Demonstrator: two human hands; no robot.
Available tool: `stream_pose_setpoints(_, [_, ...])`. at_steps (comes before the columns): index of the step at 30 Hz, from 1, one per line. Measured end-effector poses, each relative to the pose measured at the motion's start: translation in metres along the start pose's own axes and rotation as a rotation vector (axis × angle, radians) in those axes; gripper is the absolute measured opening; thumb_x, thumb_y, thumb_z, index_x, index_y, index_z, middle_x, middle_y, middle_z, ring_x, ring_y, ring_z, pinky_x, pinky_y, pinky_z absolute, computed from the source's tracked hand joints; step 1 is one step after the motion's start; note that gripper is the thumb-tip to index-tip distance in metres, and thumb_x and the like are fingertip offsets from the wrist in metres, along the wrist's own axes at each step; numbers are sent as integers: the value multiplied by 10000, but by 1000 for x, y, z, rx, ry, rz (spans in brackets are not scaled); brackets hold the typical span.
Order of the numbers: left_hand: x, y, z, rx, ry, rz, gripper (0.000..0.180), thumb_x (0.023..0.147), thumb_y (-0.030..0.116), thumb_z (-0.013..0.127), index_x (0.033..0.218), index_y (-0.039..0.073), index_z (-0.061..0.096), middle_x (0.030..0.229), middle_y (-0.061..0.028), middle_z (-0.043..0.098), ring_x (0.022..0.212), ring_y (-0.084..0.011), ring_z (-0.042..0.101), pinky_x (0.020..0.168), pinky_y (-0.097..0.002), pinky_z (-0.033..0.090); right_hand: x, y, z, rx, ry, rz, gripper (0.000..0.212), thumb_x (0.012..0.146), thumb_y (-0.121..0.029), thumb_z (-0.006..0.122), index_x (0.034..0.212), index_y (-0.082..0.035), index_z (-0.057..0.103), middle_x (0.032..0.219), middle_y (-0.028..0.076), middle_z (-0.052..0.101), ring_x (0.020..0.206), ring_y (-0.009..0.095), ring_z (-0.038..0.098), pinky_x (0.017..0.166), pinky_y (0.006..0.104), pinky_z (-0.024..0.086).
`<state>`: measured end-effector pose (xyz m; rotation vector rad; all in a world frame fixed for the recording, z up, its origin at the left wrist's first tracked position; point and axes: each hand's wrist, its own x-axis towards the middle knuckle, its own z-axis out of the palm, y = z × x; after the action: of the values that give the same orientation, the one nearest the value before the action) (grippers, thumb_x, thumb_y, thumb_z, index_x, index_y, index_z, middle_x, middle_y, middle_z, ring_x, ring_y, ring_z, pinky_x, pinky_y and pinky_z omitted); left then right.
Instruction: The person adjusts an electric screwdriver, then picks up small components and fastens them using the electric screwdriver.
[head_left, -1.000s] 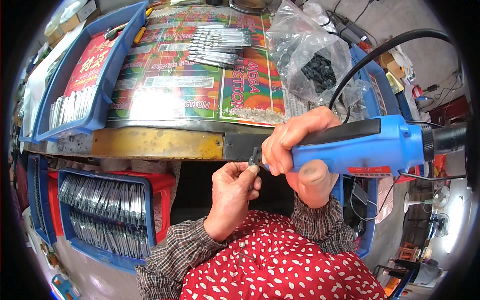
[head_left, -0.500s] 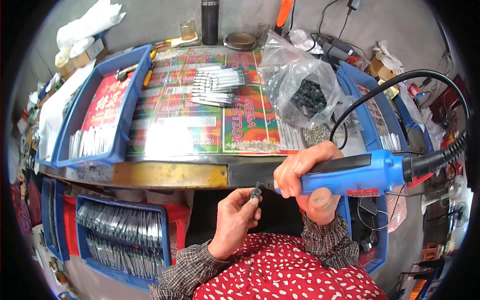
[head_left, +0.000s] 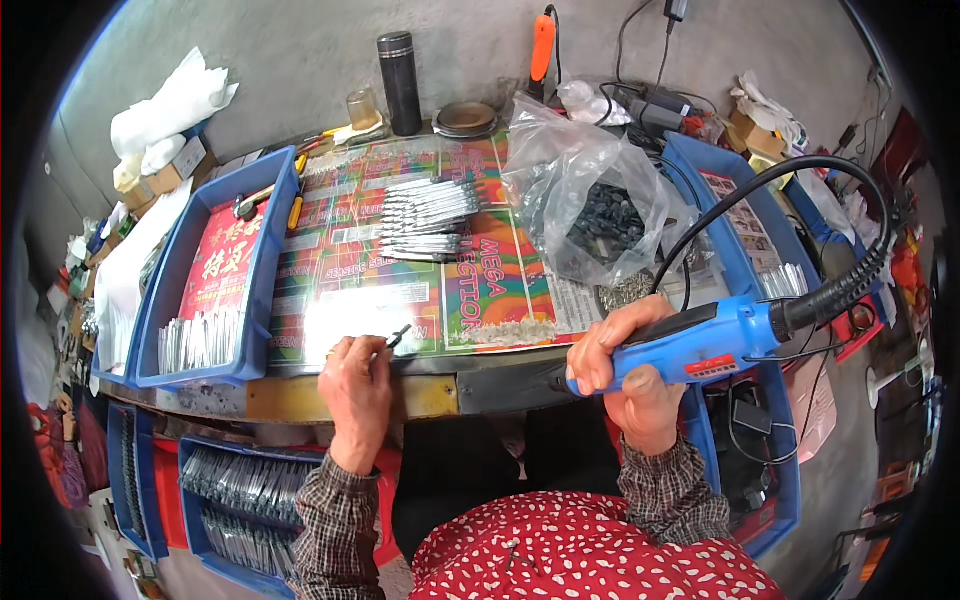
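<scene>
My right hand is wrapped round a blue electric screwdriver, held level at the table's front edge. Its black front end points left, and a thick black cable loops away from its rear. My left hand is over the table's front edge, thumb and fingers pinching a small dark part. That part's exact kind cannot be made out. Beyond the left hand, a pile of slim silver pieces with dark ends lies on the colourful table cover.
A blue tray on the left holds more silver pieces. Dark small parts fill an open clear plastic bag, beside a heap of small metal bits. Below the table, a blue crate contains rows of silver pieces. Another blue tray stands right.
My left hand has moved left and away from me, from the screwdriver's tip to over the table edge, still pinching the dark part. The screwdriver has shifted slightly in my right hand's grip.
</scene>
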<state>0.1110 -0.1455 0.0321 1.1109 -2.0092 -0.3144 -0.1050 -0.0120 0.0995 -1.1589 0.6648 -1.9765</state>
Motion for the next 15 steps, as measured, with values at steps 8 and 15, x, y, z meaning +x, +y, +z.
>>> stream_pose_setpoints(8, [30,-32,-2,430,69,129,133,725,64,605,849,93,645,774,-91,588,751,-293,563,664,-394,424,-1,0,-6,-22,30,6,397,745,-185,736,952,-11,445,676,67,525,602,151,529,563,292,466])
stream_pose_setpoints(15, [67,1,24,152,-15,282,166,686,31,651,844,78,632,801,-95,593,760,-305,566,678,-395,436,2,4,-10,-20,51,14,353,744,-129,714,945,-10,449,671,74,523,598,153,531,558,289,469])
